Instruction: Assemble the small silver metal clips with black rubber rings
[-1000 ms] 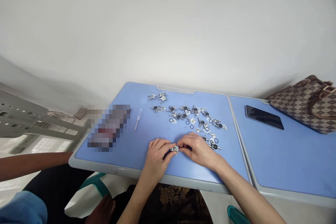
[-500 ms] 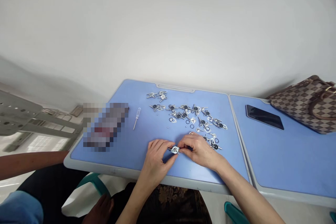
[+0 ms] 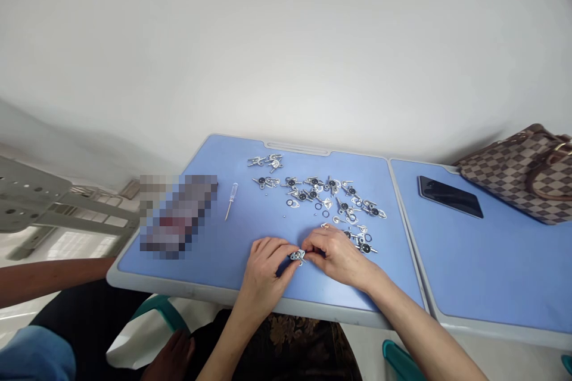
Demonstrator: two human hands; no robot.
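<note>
A small silvery metal fitting with a flange and pins point(image 3: 297, 256) is held just above the near part of the blue table. My left hand point(image 3: 269, 265) is closed on it from the left, thumb below and fingers above. From the right, the bent fingertips of my right hand point(image 3: 333, 253) pinch its edge; whether they also hold a smaller piece is hidden. Beyond my hands lie several similar fittings with round black parts point(image 3: 344, 206), among loose flange plates point(image 3: 328, 203) and dark rings point(image 3: 326, 214). A few bare metal fittings point(image 3: 275, 164) form a group farther back.
A clear-handled screwdriver point(image 3: 232, 201) lies left of the parts, beside a blurred-out item point(image 3: 181, 214). To the right, a second blue table point(image 3: 500, 268) carries a black phone point(image 3: 450, 196) and a checkered bag point(image 3: 518, 175). Another person's arm point(image 3: 53, 280) is at the left.
The fitting has turned slightly between my fingers. Both hands stay in nearly the same place, and the view has shifted a little.
</note>
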